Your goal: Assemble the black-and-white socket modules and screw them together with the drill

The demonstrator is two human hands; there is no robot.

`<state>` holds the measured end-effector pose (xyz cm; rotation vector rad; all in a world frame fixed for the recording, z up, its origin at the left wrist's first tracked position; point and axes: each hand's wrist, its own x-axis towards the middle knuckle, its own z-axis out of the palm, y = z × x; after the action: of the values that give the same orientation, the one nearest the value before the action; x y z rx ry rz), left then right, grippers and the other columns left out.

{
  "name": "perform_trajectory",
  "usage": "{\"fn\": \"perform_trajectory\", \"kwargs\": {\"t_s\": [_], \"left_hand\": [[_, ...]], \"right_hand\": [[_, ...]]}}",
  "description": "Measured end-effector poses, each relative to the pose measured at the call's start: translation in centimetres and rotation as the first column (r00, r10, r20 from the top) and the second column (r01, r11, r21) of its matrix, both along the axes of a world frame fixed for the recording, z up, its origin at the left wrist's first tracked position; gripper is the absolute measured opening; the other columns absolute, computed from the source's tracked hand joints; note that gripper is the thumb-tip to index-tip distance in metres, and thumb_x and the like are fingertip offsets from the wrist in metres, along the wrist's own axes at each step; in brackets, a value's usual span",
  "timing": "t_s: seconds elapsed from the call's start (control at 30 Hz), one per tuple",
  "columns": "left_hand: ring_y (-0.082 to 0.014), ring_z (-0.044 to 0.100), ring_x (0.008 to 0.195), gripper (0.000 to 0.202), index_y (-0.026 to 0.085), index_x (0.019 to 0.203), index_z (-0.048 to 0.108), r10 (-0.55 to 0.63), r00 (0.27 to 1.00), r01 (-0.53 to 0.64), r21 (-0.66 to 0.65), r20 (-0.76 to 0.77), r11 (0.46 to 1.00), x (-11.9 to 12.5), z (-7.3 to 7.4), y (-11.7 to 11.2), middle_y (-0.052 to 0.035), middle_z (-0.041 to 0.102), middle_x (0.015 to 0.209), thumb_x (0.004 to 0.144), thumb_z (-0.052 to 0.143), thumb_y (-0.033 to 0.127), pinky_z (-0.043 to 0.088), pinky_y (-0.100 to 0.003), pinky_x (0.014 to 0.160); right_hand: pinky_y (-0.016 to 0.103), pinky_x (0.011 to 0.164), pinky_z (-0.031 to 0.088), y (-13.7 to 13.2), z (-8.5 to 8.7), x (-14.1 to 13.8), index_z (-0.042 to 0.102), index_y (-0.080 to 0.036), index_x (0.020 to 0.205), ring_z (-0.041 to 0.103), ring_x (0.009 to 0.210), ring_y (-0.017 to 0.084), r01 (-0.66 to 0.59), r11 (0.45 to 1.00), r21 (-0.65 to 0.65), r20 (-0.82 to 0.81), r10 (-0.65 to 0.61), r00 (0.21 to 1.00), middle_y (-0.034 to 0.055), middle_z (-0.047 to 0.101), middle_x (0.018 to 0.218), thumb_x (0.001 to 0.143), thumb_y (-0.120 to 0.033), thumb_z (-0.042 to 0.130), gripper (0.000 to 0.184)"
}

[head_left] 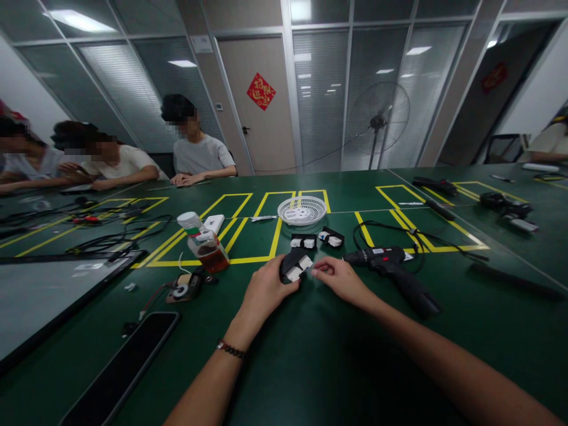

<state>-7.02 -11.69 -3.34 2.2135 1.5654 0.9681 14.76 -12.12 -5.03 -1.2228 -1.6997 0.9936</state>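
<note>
My left hand (262, 289) is closed around a small black casing with white blocks (293, 271) in it, held just above the green table. Close by on the right, my right hand (341, 279) has its thumb and fingertips pinched together at the casing's edge. Whatever sits between those fingertips is too small to make out. Two similar black-and-white pieces, one on the left (304, 241) and one on the right (331, 238), lie just beyond my hands. A black cordless drill (390, 263) rests on its side right of my right hand.
A white plastic basket (284, 216) stands farther back. To the left are a bottle of brown liquid (208, 251), a small device with wires (184, 288), a phone (122, 370) and a framed panel (57, 302). Black cables (415, 234) lie behind the drill. Several people sit at the far left.
</note>
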Motion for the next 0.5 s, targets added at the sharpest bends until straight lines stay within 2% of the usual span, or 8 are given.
{"fn": "perform_trajectory", "kwargs": {"t_s": [0.1, 0.2, 0.3, 0.4, 0.5], "left_hand": [[-0.0303, 0.062, 0.104, 0.057, 0.024, 0.121, 0.061, -0.002, 0.999, 0.001, 0.014, 0.033, 1.000, 0.3, 0.2, -0.2, -0.0095, 0.066, 0.117, 0.068, 0.077, 0.035, 0.047, -0.037, 0.088], [-0.0299, 0.062, 0.105, 0.058, 0.025, 0.122, 0.061, -0.023, 0.995, 0.023, 0.005, 0.095, 1.000, 0.8, 0.3, -0.4, -0.0086, 0.066, 0.119, 0.067, 0.077, 0.033, 0.047, -0.036, 0.089], [-0.0287, 0.063, 0.104, 0.060, 0.024, 0.126, 0.058, -0.030, 0.996, 0.029, 0.005, 0.085, 1.000, 1.1, 0.1, -0.5, -0.0090, 0.065, 0.121, 0.069, 0.076, 0.033, 0.048, -0.036, 0.088], [-0.0275, 0.063, 0.102, 0.061, 0.022, 0.129, 0.055, -0.029, 0.999, 0.029, 0.013, 0.013, 0.999, 1.0, -0.1, -0.4, -0.0095, 0.064, 0.122, 0.072, 0.072, 0.037, 0.049, -0.036, 0.086], [-0.0267, 0.063, 0.103, 0.061, 0.022, 0.129, 0.054, -0.063, 0.998, 0.063, 0.032, -0.018, 0.997, 0.9, -0.1, -0.3, -0.0090, 0.064, 0.124, 0.074, 0.071, 0.040, 0.049, -0.036, 0.085]], "right_hand": [[0.028, 0.061, 0.045, 0.4, -0.9, -0.6, 0.069, -0.018, 0.103, 0.059, 0.071, 0.017, -0.019, 0.992, -0.123, -0.070, 0.010, 0.997, 0.0054, 0.068, 0.086, 0.082, -0.046, 0.069, 0.034], [0.023, 0.048, 0.038, 0.5, -1.3, -1.4, 0.070, -0.017, 0.099, 0.053, 0.060, 0.013, -0.091, 0.966, -0.242, -0.194, 0.043, 0.980, 0.0045, 0.067, 0.079, 0.080, -0.050, 0.069, 0.038], [0.021, 0.043, 0.034, 0.5, -1.4, -1.9, 0.071, -0.016, 0.092, 0.048, 0.054, 0.010, -0.110, 0.951, -0.290, -0.295, 0.021, 0.955, 0.0026, 0.064, 0.072, 0.078, -0.048, 0.072, 0.035], [0.019, 0.041, 0.032, 0.6, -1.4, -1.9, 0.071, -0.015, 0.086, 0.046, 0.050, 0.008, -0.090, 0.944, -0.318, -0.315, -0.016, 0.949, 0.0002, 0.060, 0.065, 0.078, -0.047, 0.073, 0.033], [0.019, 0.042, 0.035, 0.8, -1.5, -1.4, 0.072, -0.014, 0.083, 0.047, 0.052, 0.007, -0.159, 0.937, -0.310, -0.353, 0.042, 0.935, 0.0026, 0.065, 0.072, 0.080, -0.048, 0.071, 0.034]]}}
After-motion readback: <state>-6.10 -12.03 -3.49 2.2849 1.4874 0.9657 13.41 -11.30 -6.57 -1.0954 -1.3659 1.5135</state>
